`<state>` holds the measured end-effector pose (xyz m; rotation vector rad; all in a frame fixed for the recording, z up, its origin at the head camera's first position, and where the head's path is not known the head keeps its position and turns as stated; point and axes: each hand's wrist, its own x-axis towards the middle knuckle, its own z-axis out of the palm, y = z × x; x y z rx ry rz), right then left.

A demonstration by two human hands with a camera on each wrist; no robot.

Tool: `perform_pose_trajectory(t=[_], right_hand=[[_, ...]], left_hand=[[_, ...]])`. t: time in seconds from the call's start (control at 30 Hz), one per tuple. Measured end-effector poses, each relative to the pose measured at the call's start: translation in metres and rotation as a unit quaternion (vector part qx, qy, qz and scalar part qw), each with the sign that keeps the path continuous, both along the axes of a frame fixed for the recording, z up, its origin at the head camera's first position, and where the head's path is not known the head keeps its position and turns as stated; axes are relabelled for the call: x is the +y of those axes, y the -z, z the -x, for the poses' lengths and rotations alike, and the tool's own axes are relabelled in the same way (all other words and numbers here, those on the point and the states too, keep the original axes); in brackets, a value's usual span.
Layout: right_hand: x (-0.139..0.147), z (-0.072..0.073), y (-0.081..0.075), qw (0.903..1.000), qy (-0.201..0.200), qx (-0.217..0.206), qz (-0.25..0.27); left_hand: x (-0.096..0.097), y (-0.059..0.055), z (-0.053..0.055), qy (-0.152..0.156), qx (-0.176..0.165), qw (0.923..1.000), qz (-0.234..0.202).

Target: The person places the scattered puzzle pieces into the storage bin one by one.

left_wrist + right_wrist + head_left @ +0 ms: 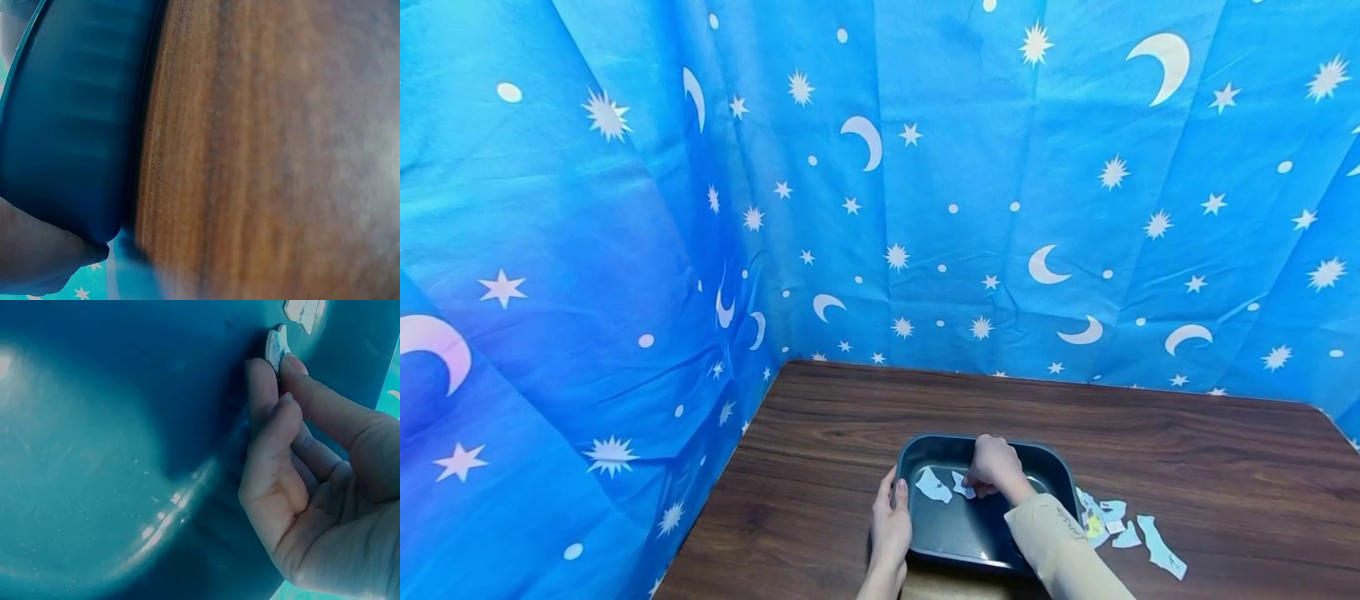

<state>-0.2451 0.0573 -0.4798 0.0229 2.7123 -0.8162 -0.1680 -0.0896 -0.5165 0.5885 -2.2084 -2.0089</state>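
Observation:
A dark rectangular tray (958, 533) with raised sides stands on the wooden table. At its left side my left hand (891, 523) grips the wall, thumb at the rim and fingers along the outside; the left wrist view shows those fingers (44, 256) at the tray's corner. My right hand (996, 467) reaches inside the tray. Between thumb and fingertips it pinches a small, irregular white card piece (276, 349), held close over the tray floor. Left of it, a larger white card piece (933, 486) lies flat in the tray.
Several irregular card pieces lie right of the tray: a yellow-printed one (1094, 527), a small pale one (1127, 536) and a long one (1161, 547). Behind the wooden table (820, 433) and along its left hangs a blue curtain (925, 225) with moons and stars.

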Motion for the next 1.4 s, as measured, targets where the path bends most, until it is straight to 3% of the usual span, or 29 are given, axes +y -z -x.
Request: perform_pose_trajectory(t=[0.13,0.3,0.57,0.8,1.07,1.4], right_hand=[[0.002,-0.002,-0.002,0.9999,-0.002,0.012,-0.005],[0.01,-0.004,-0.011,0.9999,-0.009,0.011,0.009],[0.03,-0.007,-0.031,0.9937,-0.028,0.007,0.108],[0.045,-0.01,-0.05,0.9863,-0.013,0.007,0.164],[0.077,-0.002,-0.066,0.9729,-0.003,-0.007,0.231],[0.115,-0.001,-0.07,0.9658,0.019,-0.022,0.258]], left_hand=[[0.001,-0.001,0.0,-0.003,-0.007,1.0,0.0],[0.002,0.001,-0.002,0.002,0.011,0.9999,0.001],[0.0,0.003,-0.003,0.0,0.047,0.9989,0.0],[0.001,0.002,-0.002,-0.005,0.035,0.9994,0.004],[0.002,0.0,-0.001,-0.007,0.021,0.9997,0.005],[0.002,0.003,0.001,-0.007,0.003,1.0,0.001]])
